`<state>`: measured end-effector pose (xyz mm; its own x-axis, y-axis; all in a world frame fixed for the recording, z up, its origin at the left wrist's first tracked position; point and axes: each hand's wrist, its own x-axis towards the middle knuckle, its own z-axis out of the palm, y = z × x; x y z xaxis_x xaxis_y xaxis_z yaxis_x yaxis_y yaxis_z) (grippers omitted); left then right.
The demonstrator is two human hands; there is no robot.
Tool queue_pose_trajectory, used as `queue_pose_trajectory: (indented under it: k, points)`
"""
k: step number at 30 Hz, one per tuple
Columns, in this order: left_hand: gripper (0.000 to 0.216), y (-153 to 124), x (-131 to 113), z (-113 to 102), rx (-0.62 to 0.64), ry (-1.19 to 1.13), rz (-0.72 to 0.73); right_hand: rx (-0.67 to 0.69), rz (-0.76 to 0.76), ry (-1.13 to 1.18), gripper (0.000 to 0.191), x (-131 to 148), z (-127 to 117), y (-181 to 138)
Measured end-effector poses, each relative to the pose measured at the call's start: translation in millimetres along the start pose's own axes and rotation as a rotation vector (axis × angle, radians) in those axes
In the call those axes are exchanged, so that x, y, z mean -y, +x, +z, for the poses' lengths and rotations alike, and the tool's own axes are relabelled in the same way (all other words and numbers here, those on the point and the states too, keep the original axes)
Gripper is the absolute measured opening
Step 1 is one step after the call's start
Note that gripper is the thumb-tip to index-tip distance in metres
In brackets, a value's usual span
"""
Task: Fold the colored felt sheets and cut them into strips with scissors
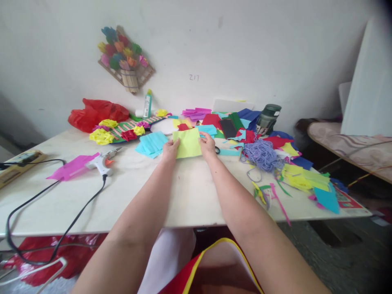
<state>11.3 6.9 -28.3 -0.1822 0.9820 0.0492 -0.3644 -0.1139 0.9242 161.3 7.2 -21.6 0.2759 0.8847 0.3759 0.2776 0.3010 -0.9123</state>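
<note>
A yellow-green sheet of paper [189,143] is stretched between my two hands over the middle of the table. My left hand [170,149] pinches its left edge, thumb on top. At the right edge, my right hand [208,145] grips the sheet with closed fingers. Just left of my left hand lies a stack of light blue paper sheets [152,143]. More light blue paper [207,130] lies behind my right hand. A dark ring [217,150], perhaps a scissors handle, shows beside that hand; the rest of it is hidden.
A glue gun [100,162] with a black cord rests at left near magenta paper [75,166]. Paper flowers [102,134] and a red bag [96,114] sit behind it. To the right are a purple yarn heap [262,155], a dark bottle [268,119] and coloured paper scraps [295,177].
</note>
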Motion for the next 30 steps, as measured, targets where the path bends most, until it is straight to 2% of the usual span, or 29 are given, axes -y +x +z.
queue_pose_trajectory:
  k: [9,19,30]
  points:
    - [0.028,-9.9,-7.3,4.1,0.024,-0.004,-0.023,-0.047,0.072,0.129,0.028,-2.4,0.9,2.5]
    - [0.028,-4.6,-2.0,0.9,0.031,0.009,-0.023,-0.062,0.098,0.091,0.031,4.0,-1.6,-0.3]
    - [0.034,-3.9,-0.2,0.4,0.051,0.017,-0.012,-0.086,0.067,0.061,0.023,-3.9,0.8,2.9]
